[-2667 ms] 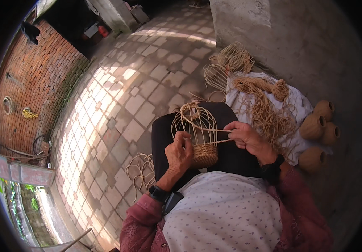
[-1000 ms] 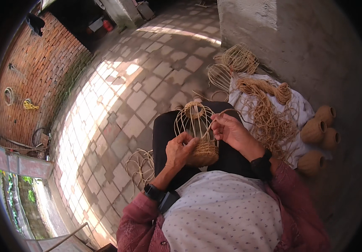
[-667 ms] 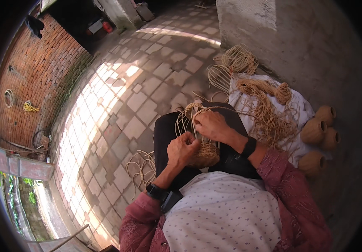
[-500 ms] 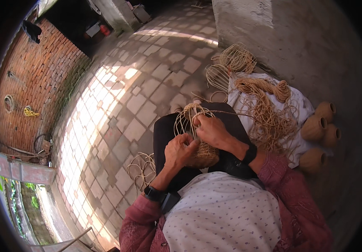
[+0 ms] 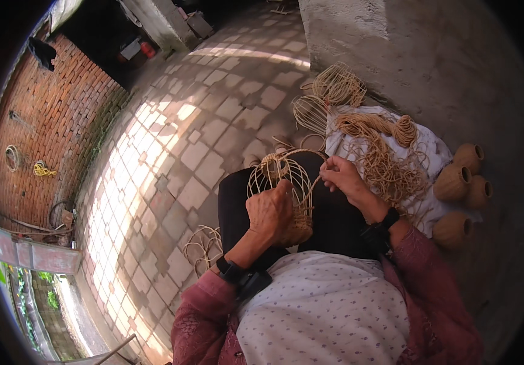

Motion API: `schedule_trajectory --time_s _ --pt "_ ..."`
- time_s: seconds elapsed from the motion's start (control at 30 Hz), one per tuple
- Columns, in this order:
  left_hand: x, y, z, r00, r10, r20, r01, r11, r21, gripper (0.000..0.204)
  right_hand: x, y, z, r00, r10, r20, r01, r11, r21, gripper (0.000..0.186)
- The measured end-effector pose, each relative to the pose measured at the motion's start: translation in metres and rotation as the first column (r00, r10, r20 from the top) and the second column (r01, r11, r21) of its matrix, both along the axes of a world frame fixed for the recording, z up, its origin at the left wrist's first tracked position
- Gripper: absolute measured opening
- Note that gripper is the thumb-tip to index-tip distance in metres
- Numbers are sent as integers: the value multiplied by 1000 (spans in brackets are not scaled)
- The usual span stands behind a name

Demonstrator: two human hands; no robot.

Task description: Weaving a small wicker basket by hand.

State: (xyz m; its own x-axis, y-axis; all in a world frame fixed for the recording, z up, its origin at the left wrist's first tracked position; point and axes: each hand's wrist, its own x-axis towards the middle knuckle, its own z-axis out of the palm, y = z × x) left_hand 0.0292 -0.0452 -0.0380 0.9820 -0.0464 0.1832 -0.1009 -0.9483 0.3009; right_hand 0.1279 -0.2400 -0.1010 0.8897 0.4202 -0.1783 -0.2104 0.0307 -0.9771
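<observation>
Half-woven basket [image 5: 301, 226] held on dark-clothed lap [image 5: 338, 230]

Its ribs [image 5: 301, 182] are gripped in the left hand [image 5: 269, 210], closed across them. A strand [image 5: 314, 187] is pinched by the right hand [image 5: 342, 176], just right of the basket.

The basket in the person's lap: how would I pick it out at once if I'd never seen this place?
Start at the dark trousers mid-view. The basket rests on them, partly hidden by the left hand, with bare ribs beyond a woven near end. Unlike the rib frames lying farther off, it has a cord running to the right hand.
</observation>
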Motion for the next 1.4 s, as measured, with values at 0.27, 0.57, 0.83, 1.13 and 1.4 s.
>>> schedule_trajectory --time_s 0.27,0.57,0.83,1.13,1.4 --pt "2 1 -24 998 67 -3 -67 997 32 10 6 63 -15 822 106 559 203 863 -462 10" --pt "-21 23 -34 958 287 23 -250 869 -427 11 -8 70 14 1000 -16 2 16 1000 15 29" --pt "-33 32 -41 942 333 40 -274 834 -479 9 -1 -150 5 963 -81 -256 87 996 14 39" --pt "-32 24 -37 955 284 87 -217 865 -452 8 41 -205 -73 927 176 331 281 257 -925 53" --pt "-30 21 -45 955 273 113 -177 835 -520 9 44 45 -15 584 385 715 332 690 -643 37"
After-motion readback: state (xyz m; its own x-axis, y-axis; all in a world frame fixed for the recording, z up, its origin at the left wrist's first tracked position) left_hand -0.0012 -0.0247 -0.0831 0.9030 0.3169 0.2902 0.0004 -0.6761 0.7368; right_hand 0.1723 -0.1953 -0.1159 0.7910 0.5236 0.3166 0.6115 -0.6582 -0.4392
